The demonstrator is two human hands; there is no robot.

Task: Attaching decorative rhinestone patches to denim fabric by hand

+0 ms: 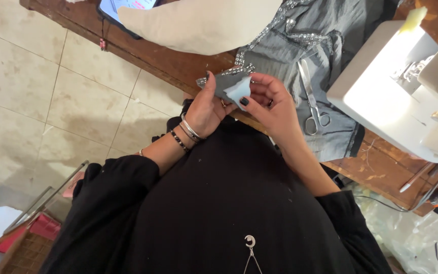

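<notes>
Left hand [206, 109] and right hand [272, 101] pinched closed on one grey fabric piece [229, 86]; one pair of scissors [313, 101] laid beside.

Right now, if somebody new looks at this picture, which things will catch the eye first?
First, the left hand and right hand pinch a small grey fabric piece with a pale blue patch, just above the wooden table's edge. Next, silver scissors lie on the grey beaded garment beside them. At far right stands a white sewing machine.
</notes>
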